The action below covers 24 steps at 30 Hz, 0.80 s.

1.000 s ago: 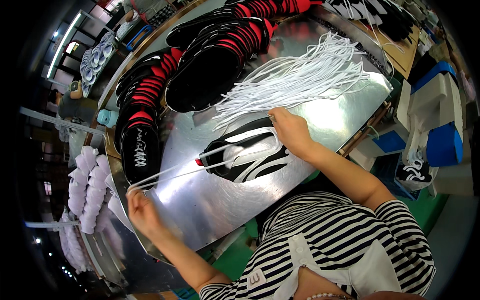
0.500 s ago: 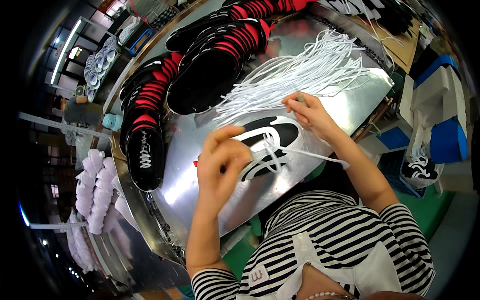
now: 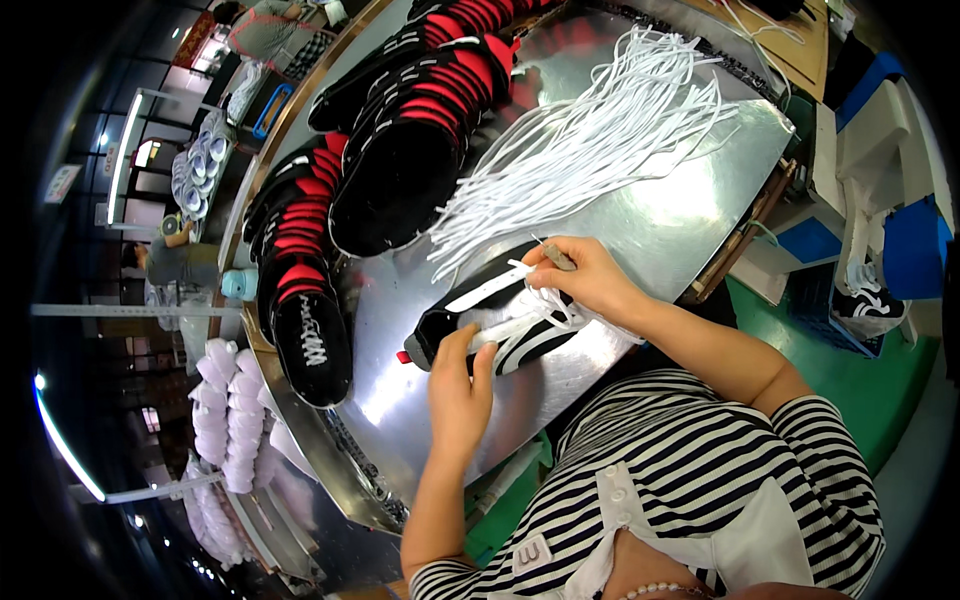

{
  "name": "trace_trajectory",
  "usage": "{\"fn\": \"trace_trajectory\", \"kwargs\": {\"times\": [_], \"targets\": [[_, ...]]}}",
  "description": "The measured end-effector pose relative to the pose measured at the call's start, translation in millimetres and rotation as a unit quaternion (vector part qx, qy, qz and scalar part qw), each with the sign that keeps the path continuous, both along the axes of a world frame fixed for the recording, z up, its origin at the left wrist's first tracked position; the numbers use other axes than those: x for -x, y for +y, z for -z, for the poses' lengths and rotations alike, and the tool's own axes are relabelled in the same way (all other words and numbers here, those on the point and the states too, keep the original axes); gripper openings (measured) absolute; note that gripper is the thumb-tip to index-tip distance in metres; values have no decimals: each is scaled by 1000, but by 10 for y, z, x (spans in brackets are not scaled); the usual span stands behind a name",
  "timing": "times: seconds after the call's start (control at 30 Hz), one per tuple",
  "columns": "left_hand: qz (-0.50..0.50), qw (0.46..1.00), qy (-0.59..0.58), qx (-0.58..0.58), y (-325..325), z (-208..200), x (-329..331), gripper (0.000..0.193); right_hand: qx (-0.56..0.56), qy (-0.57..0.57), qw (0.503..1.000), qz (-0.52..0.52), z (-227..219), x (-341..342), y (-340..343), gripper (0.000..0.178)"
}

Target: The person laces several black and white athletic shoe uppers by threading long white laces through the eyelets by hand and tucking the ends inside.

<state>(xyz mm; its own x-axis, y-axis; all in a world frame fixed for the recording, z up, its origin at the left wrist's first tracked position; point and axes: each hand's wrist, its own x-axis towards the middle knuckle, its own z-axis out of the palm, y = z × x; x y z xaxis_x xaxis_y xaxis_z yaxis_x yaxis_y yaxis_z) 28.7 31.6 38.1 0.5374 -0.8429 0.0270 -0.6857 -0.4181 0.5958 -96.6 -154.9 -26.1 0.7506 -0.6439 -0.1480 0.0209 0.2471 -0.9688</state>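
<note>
A black and white shoe upper (image 3: pixel 430 335) lies on the shiny metal table with its red heel tab to the left. My left hand (image 3: pixel 458 395) pinches the near edge of its opening between thumb and fingers. Over the lacing area, my right hand (image 3: pixel 592 275) is closed on a small pointed tool with a brown handle (image 3: pixel 558 258); its thin tip points left. The right fingertips also touch the upper near the eyelets. White lace (image 3: pixel 568 312) loops loosely across the front of the upper. How the tool tip meets an eyelet is too small to tell.
Beyond the upper, a spread bundle of white laces (image 3: pixel 590 150) lies on the metal table (image 3: pixel 375 310). Rows of nested black and red shoe uppers (image 3: pixel 395 190) stand at the far left. To the right is a blue crate (image 3: pixel 825 310) below white and blue boxes (image 3: pixel 808 240).
My left hand has come down from above the upper onto its opening edge. My right hand has moved down and left, from beside the laces to the eyelets. The view has shifted slightly.
</note>
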Motion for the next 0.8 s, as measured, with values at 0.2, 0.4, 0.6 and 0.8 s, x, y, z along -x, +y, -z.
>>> {"fn": "trace_trajectory", "kwargs": {"times": [0.2, 0.4, 0.6, 0.8], "targets": [[-158, 771, 607, -109, -482, 225, -201, 64, 69, 36, 997, 1, -10, -82, 135, 32], [-167, 848, 502, -38, -501, 396, -17, 48, 172, 110, 979, -23, -42, 84, 89, 40], [-140, 912, 383, 47, -552, 292, 122, 15, 234, 121, 963, -52, -66, 137, 99, 41], [-161, 928, 331, 59, -517, 302, 167, 17, 281, 90, 954, -50, -111, 262, 145, 28]]}}
